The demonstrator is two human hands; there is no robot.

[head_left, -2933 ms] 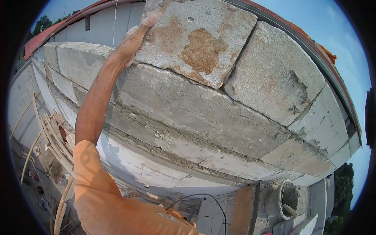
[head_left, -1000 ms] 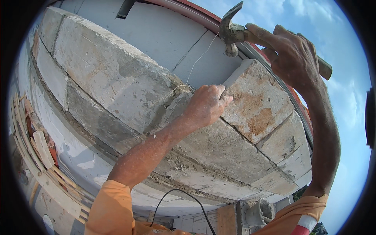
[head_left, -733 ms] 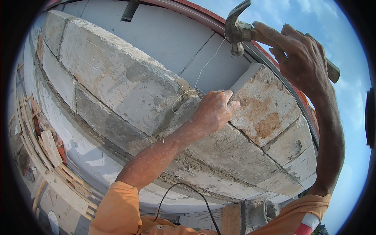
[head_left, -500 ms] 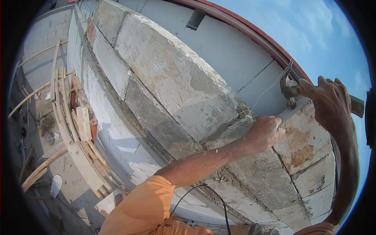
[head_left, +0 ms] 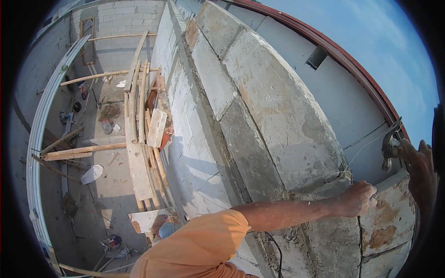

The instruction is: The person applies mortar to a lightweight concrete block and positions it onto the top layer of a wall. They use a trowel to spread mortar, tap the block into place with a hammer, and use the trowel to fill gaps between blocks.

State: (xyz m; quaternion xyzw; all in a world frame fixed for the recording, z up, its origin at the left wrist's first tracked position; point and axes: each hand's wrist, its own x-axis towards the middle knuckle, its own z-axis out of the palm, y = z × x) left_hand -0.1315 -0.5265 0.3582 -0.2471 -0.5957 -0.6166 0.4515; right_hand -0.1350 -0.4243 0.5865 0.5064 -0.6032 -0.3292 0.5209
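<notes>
My right hand [head_left: 419,162] is wrapped round a claw hammer [head_left: 390,147], held above the block wall at the right rim; its handle is mostly hidden by the hand. My left hand [head_left: 359,199] is closed in a fist at the wall top, by the end of a stained block [head_left: 387,220]. Whatever its fingers may hold is hidden. A thin pale string [head_left: 345,172] lies in a loop just beyond this fist and runs up toward the hammer. Large grey blocks [head_left: 287,111] with mortared joints stretch away from my hands.
Far below on the left is a floor littered with debris. Bamboo poles and planks [head_left: 139,167] form a scaffold along the wall, with a loose pale block [head_left: 156,127] on it. Long white metal profiles [head_left: 37,153] stand at left. A black cable [head_left: 279,252] hangs near my sleeve.
The view has swung left, so the wall and both hands sit further right and more of the floor shows. The hammer stays in my right hand, and my left fist stays by the stained block.
</notes>
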